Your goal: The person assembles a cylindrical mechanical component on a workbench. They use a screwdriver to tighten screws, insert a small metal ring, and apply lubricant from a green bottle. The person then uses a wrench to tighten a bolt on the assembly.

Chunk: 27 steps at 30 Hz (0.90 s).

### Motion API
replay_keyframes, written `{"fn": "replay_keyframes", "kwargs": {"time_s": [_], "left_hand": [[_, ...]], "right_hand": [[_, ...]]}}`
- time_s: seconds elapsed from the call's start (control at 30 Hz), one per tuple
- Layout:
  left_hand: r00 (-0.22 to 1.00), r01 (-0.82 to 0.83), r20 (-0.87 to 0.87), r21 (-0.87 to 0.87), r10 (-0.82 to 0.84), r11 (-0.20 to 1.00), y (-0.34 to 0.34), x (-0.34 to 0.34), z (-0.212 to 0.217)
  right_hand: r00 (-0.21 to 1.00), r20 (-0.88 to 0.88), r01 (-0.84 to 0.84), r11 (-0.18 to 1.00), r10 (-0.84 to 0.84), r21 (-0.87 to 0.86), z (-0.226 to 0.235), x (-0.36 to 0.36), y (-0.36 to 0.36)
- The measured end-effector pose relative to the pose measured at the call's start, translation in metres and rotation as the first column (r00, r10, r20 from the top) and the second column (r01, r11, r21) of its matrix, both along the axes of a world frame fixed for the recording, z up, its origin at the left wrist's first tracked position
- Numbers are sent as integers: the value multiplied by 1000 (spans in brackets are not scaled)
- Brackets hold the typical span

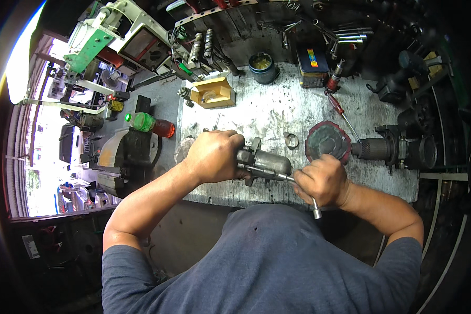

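My left hand (pixel 214 157) is closed around the left end of a grey metal starter-motor part (pixel 273 163) with a rounded cylinder, held at the bench's near edge. My right hand (pixel 322 180) is wrapped round a socket wrench (pixel 316 209). One steel arm of the wrench reaches left along the part's near side; the other comes out below my fist and ends in a socket. Whether the far tip sits on a bolt cannot be made out. Beyond my right hand lies a round pad (pixel 327 141) with a dark red edge and a greyish, greasy face.
An armature (pixel 374 149) in its housing lies at the right, a red-handled screwdriver (pixel 340 110) beside it. Behind are an open cardboard box (pixel 214 94), a blue tub (pixel 261 68) and a dark tin (pixel 313 68). At left stand a bench vise (pixel 128 152) and a bottle (pixel 149 124).
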State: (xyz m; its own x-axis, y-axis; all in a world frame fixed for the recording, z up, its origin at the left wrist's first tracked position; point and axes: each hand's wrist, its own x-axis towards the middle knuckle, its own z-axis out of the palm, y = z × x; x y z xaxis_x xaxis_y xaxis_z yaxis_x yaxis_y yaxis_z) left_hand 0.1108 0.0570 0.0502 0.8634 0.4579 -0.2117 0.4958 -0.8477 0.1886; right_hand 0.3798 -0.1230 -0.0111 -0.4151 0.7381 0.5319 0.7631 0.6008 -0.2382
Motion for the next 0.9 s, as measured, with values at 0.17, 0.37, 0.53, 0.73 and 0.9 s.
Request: {"fn": "replay_keyframes", "kwargs": {"time_s": [0.17,0.37,0.53,0.73,0.9], "left_hand": [[1000,-14,2,15,14,1000,-4,-1,0],[999,-30,13,-27,30,999,0,-9,-9],[990,-44,130,-52,51,998,-4,-15,-11],[951,164,289,-176,-108,971,0,-30,-12],[976,66,218,-194,-22,979,-1,-30,-11]], "right_hand": [[997,-73,-1,996,-6,-90,-6,-4,-5],[978,-195,12,962,-67,-274,-12,-4,-6],[962,-270,-19,976,-42,-219,-29,-2,-1],[801,-598,-80,986,-22,-143,-62,-5,-8],[838,-526,-19,957,-142,-288,-56,4,-7]]}}
